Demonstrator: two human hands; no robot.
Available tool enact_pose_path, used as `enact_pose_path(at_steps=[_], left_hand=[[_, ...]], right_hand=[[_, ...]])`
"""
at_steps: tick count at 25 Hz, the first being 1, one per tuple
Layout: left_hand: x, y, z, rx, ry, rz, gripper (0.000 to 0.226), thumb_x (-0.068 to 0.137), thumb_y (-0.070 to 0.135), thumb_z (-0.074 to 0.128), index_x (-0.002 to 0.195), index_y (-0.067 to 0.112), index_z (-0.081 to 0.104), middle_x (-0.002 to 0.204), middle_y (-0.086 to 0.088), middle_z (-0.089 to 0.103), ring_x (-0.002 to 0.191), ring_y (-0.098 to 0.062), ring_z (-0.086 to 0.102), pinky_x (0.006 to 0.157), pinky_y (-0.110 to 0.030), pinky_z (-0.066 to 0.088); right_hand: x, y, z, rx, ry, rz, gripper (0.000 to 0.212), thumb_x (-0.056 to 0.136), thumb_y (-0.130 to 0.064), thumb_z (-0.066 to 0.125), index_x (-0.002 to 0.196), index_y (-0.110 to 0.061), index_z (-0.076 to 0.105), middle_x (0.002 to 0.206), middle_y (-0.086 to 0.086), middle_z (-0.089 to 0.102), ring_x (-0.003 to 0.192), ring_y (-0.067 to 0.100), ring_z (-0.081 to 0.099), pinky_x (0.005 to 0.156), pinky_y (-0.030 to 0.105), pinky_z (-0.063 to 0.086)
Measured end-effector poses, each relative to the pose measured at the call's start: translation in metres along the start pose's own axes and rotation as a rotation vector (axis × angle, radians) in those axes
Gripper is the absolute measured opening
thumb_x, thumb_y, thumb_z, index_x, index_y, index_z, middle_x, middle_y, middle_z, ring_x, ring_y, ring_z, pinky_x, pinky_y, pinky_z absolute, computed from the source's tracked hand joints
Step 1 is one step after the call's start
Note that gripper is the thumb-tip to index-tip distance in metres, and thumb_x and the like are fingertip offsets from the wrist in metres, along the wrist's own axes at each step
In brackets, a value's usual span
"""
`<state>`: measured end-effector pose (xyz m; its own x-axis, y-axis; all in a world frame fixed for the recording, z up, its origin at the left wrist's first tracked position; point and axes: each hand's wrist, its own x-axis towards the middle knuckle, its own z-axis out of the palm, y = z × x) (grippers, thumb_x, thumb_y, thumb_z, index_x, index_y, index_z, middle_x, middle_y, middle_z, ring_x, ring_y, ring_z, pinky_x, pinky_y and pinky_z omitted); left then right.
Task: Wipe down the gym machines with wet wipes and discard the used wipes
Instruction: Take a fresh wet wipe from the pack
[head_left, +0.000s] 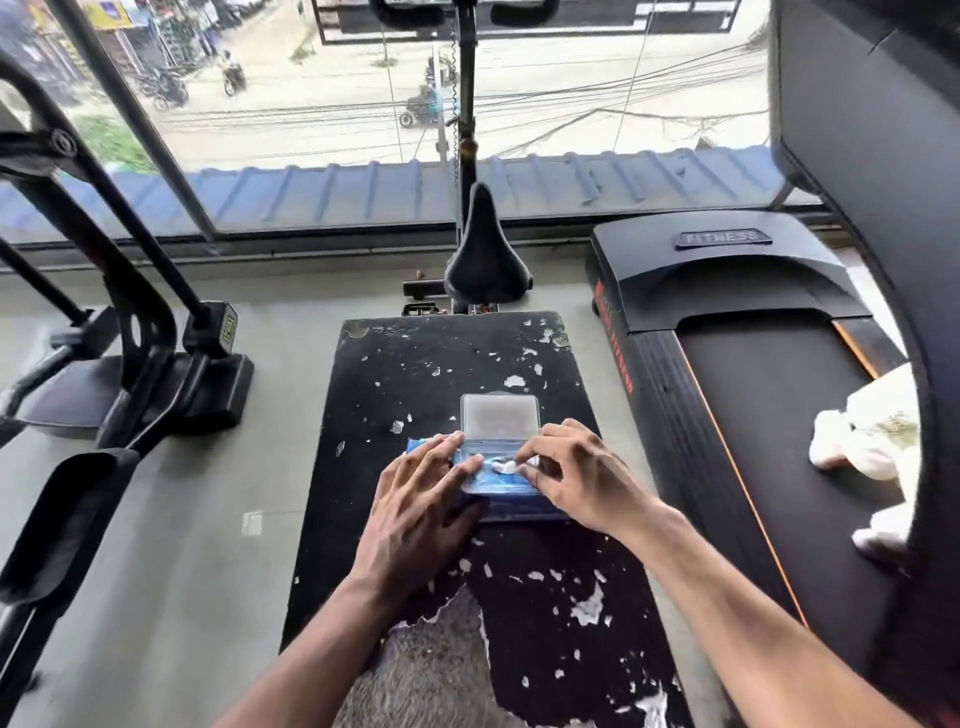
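On a worn black bench (441, 364), left hand (421, 493) flat steadies an open wipes pack (500, 467) — right hand (576, 473) pinches a wipe (505, 466).

Lighting: bright, even daylight from the window (332, 104) ahead; street outside overexposed. Shadows: soft, faint. Glare: pale sheen on the floor (156, 519). Distortion: wide-angle bowing at edges. Blur: right edge smeared; centre sharp.

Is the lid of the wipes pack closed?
No, the clear lid stands flipped up on the wipes pack, and the right hand pinches a wipe at the opening.
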<state>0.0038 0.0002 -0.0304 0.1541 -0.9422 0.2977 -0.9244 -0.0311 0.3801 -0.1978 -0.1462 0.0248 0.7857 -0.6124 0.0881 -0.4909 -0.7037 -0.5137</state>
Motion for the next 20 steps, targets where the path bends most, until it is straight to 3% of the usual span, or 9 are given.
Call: enact_pose_path(at_steps=[3, 8, 11, 14, 20], left_hand=[[-0.001, 0.001, -0.001, 0.006, 0.016, 0.011, 0.050, 0.093, 0.057, 0.057, 0.138, 0.033, 0.060, 0.156, 0.002, 0.050, 0.144, -0.023, 0.045, 0.116, -0.044, 0.037], [-0.001, 0.001, -0.001, 0.021, 0.017, 0.010, 0.049, 0.093, 0.056, 0.058, 0.136, 0.031, 0.062, 0.154, 0.001, 0.052, 0.143, -0.024, 0.047, 0.114, -0.047, 0.041], [0.000, 0.000, -0.001, 0.025, 0.016, 0.012, 0.050, 0.094, 0.057, 0.057, 0.137, 0.031, 0.062, 0.155, 0.001, 0.051, 0.143, -0.024, 0.047, 0.114, -0.046, 0.041], [-0.001, 0.000, -0.001, 0.024, 0.021, 0.016, 0.051, 0.094, 0.058, 0.057, 0.137, 0.032, 0.061, 0.154, 0.002, 0.052, 0.143, -0.023, 0.047, 0.113, -0.045, 0.040], [-0.001, -0.002, 0.001, 0.028, 0.027, 0.015, 0.052, 0.093, 0.058, 0.060, 0.139, 0.032, 0.061, 0.154, 0.001, 0.052, 0.143, -0.023, 0.047, 0.113, -0.044, 0.040]], right_hand=[[0.006, -0.010, -0.001, -0.074, -0.034, -0.018, 0.019, 0.094, -0.038, 0.071, 0.105, -0.022, 0.074, 0.099, -0.007, 0.070, 0.094, 0.013, 0.056, 0.083, 0.029, 0.049], [0.019, -0.024, -0.003, -0.210, -0.109, -0.090, 0.020, 0.096, -0.035, 0.070, 0.106, -0.019, 0.073, 0.098, -0.003, 0.062, 0.095, 0.016, 0.059, 0.078, 0.029, 0.053], [0.024, -0.026, -0.009, -0.184, -0.161, -0.092, 0.017, 0.099, -0.031, 0.065, 0.105, -0.015, 0.067, 0.100, -0.003, 0.060, 0.091, 0.011, 0.052, 0.080, 0.030, 0.051], [0.025, -0.024, -0.020, -0.109, -0.165, -0.068, 0.010, 0.102, -0.027, 0.059, 0.100, -0.017, 0.059, 0.100, -0.007, 0.056, 0.083, 0.007, 0.049, 0.075, 0.023, 0.039], [0.020, -0.014, -0.019, 0.328, -0.067, 0.113, 0.014, 0.095, -0.035, 0.058, 0.093, -0.021, 0.061, 0.092, -0.011, 0.065, 0.087, 0.004, 0.060, 0.077, 0.024, 0.047]])
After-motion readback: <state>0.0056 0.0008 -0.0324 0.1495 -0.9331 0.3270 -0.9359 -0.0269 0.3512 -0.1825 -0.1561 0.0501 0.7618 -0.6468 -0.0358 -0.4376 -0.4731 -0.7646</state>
